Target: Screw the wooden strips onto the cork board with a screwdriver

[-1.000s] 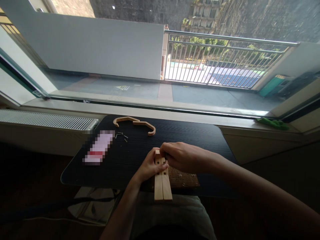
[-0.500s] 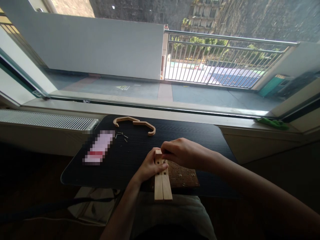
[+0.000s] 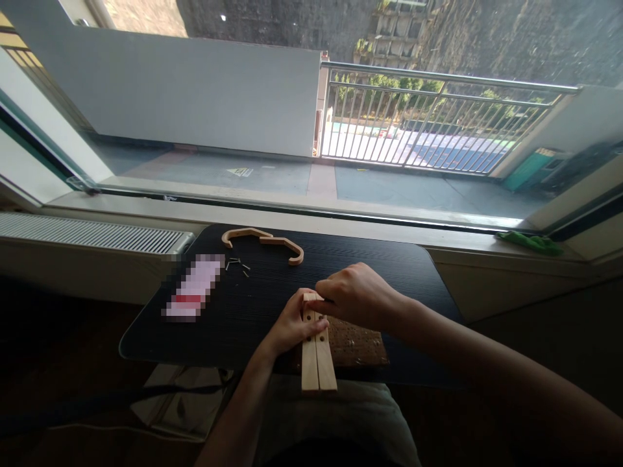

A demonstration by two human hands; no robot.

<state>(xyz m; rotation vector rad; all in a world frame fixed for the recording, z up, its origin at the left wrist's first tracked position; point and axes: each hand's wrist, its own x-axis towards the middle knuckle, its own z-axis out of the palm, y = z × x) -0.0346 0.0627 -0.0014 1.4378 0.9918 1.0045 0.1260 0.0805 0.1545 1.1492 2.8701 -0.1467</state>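
Observation:
My left hand [image 3: 290, 325] is wrapped round two pale wooden pieces [image 3: 318, 370] lying side by side, its thumb across their front. Dark round holes show in both pieces, and their lower ends reach past the table's near edge. Against their upper end, my right hand [image 3: 359, 293] is closed, fingers bent and knuckles up. Whatever sits in its fingertips, if anything, is hidden. Beneath the wooden pieces and to their right lies a brown, pitted board [image 3: 357, 344].
Two curved wooden hooks [image 3: 287, 244] lie at the back of the black table [image 3: 233, 324]. Several small screws [image 3: 236, 262] are scattered beside a blurred pink-white item [image 3: 195, 285]. A radiator [image 3: 92, 233] stands left, and a green cloth [image 3: 530, 242] rests on the window sill.
My right hand has turned slightly at the upper end of the wooden pieces, its fingertips now reaching further left across them. My left hand keeps its hold.

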